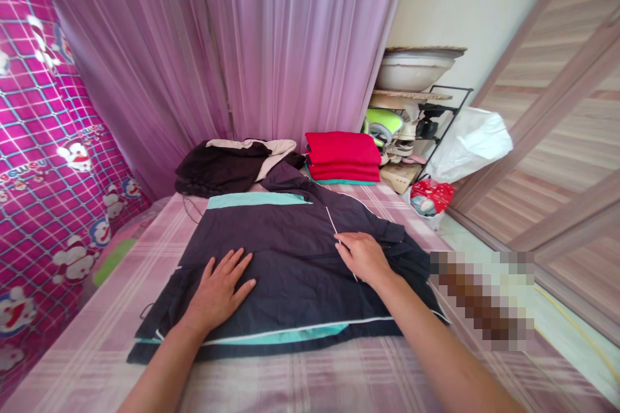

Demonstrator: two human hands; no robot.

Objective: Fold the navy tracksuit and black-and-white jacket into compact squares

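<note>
A dark navy jacket (285, 232) lies spread on the bed, its turquoise lining showing along the top and the lower hem. White piping edges its sleeve and hem. My left hand (220, 287) rests flat on the left half of the jacket, fingers spread. On the right, my right hand (363, 258) is closed at the sleeve's white piping, its fingers bent together against the cloth. The fingertips are partly hidden, but they appear to grip the fabric there.
Behind the jacket lie a black and pale garment (223, 168) and a folded red stack (343, 158). The checked bedsheet (261, 384) covers the bed. A rack (455, 116) with shoes and a basin (414, 71) stands back right, near plastic bags (472, 142). Purple curtains (300, 32) hang behind.
</note>
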